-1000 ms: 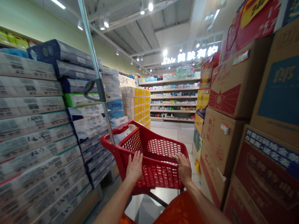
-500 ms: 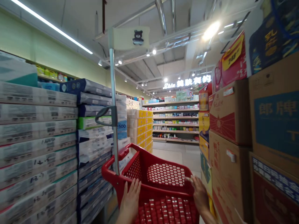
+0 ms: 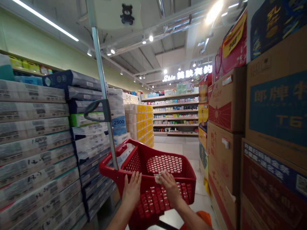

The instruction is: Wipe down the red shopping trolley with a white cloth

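A red plastic shopping cart (image 3: pixel 153 204) stands sideways in front of me, with a metal pole (image 3: pixel 102 80) rising from its handle end. My left hand (image 3: pixel 131 189) lies on the near rim with its fingers stretched out. Bunched in my right hand (image 3: pixel 169 186) is a pale crumpled cloth (image 3: pixel 157 178), pressed against the middle of the same rim. A grey loop handle (image 3: pixel 97 110) sticks out from the pole, and a cream sign (image 3: pixel 115 16) with a bear on it is fixed at the top.
Stacked packs of paper (image 3: pixel 35 127) line the left side, and yellow-and-white packs (image 3: pixel 141 123) stand beyond the cart. Cardboard boxes (image 3: pixel 225 153) are piled high on the right. Shelves (image 3: pixel 176 111) of small goods cross the aisle's far end. Something orange (image 3: pixel 203 218) shows low beside my right arm.
My right hand has slid left with the cloth, from the cart's right corner to mid-rim. My left hand stays on the rim. The view has shifted, and more of the cart's underside shows.
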